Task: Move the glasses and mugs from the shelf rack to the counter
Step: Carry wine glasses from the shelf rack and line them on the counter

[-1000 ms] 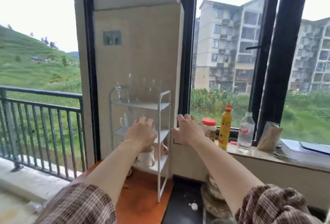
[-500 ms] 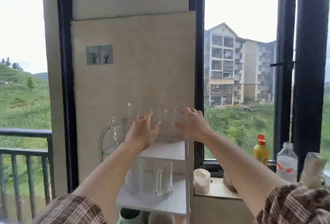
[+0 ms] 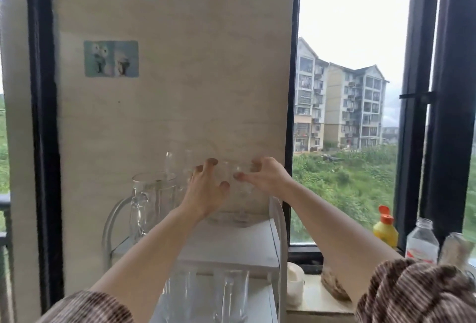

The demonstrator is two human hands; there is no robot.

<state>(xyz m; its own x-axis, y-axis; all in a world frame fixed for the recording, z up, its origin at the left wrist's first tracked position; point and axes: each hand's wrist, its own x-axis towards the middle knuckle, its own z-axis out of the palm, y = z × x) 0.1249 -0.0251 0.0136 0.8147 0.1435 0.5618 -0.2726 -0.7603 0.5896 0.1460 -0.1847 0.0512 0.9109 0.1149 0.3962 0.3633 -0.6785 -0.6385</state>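
Two clear glasses (image 3: 231, 193) stand on the top tier of the white shelf rack (image 3: 231, 245), between the left hand (image 3: 206, 191) and right hand (image 3: 265, 181); both hands are spread with curled fingers beside them, contact unclear. Left of the left hand sits an empty glass pitcher (image 3: 152, 201). Below the wrists, more glasses (image 3: 206, 294) fill the next tier. Since half a second ago, both hands have closed inward around the glasses.

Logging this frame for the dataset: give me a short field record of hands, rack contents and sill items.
left hand: fingers spread at a stemmed glass, top shelf
right hand: open, curled at the same glass
grip: not clearly closed
pitcher: clear, top shelf, left
lower shelf: tall clear glasses
sill: yellow bottle, clear bottle
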